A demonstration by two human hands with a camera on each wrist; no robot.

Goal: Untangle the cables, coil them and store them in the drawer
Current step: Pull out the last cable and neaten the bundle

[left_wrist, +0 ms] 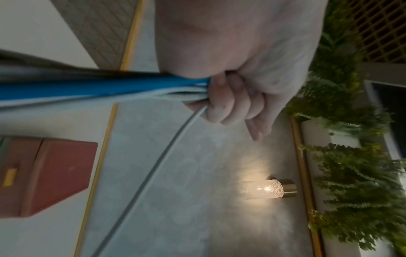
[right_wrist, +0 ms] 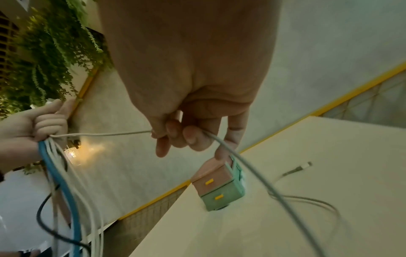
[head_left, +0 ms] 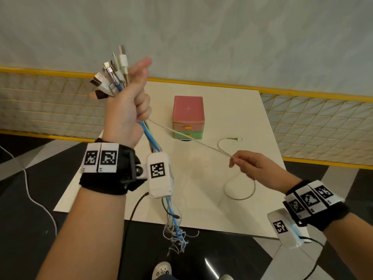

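Soft, even room light, a small glowing wall lamp (left_wrist: pixel 269 188) casting a warm halo, both wrist views smeared with blur, edges bowed.

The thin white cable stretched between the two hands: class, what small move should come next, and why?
Probably the right hand should keep drawing the thin white cable out of the cable bundle gripped by the left hand. It runs taut from the fist to the pinching fingers, while its far end already lies loose on the table. Both drawers of the drawer box look closed, so storing seems premature.

Grey wall (head_left: pixel 222 37), perhaps marbled; dark floor (head_left: pixel 30 209).
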